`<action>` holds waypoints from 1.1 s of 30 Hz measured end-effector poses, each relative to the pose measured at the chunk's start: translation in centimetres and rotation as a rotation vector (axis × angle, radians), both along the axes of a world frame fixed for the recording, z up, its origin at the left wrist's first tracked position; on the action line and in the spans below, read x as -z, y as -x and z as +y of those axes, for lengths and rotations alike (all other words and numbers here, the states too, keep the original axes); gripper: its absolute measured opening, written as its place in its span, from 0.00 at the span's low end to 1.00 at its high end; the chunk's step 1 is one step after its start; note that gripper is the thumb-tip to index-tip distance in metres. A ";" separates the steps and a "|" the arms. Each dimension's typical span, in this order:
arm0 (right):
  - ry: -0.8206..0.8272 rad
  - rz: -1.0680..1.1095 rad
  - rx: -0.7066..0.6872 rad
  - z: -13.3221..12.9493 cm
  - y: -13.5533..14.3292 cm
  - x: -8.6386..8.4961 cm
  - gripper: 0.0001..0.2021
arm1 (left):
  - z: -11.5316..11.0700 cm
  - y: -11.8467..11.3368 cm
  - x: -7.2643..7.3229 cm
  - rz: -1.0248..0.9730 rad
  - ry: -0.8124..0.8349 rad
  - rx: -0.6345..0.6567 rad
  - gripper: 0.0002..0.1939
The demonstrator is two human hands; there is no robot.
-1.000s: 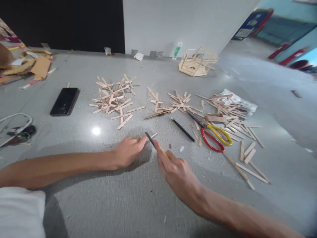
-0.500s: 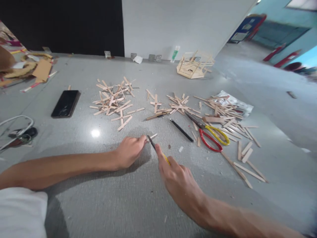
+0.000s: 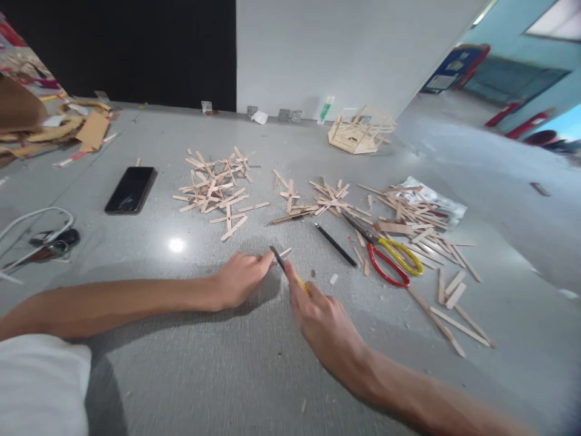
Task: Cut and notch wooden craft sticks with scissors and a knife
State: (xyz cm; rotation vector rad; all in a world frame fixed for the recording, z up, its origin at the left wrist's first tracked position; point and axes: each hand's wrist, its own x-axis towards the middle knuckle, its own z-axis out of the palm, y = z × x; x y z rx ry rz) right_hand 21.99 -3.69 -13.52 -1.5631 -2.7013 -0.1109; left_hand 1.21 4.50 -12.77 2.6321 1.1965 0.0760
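My left hand (image 3: 244, 277) is closed on a small pale stick (image 3: 284, 252), whose end sticks out past the fingertips to the right. In my right hand (image 3: 324, 318) is a knife with a yellow handle (image 3: 303, 286). Its dark blade (image 3: 277, 258) lies across the stick, close to my left fingertips. Both hands are low over the grey table (image 3: 227, 375). Beyond them lie a black pen-like tool (image 3: 336, 244) and piles of wooden sticks (image 3: 213, 184), some joined into crosses.
Scissors with red and yellow handles (image 3: 394, 261) lie right, beside more sticks (image 3: 422, 218) and a plastic bag (image 3: 436, 200). A wooden stick frame (image 3: 361, 133) and a glue tube (image 3: 325, 110) are at the back. Left are a phone (image 3: 131, 190), a white cable (image 3: 34, 212) and cardboard (image 3: 93, 131).
The view has shifted slightly, so the table items appear a little lower and further right. My hands keep nearly the same pose, with the blade still at the stick.
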 end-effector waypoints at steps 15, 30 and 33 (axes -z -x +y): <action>0.034 -0.076 0.025 -0.6 0.2 -0.6 0.42 | -0.2 0.0 -0.2 -0.006 0.003 0.002 0.09; 0.003 -0.080 -0.001 -1.3 -0.2 -0.7 0.40 | 0.1 0.0 -0.3 0.015 -0.010 0.084 0.15; 0.031 -0.082 0.007 0.3 0.2 -0.8 0.38 | -0.1 0.1 -0.4 0.021 -0.014 0.096 0.19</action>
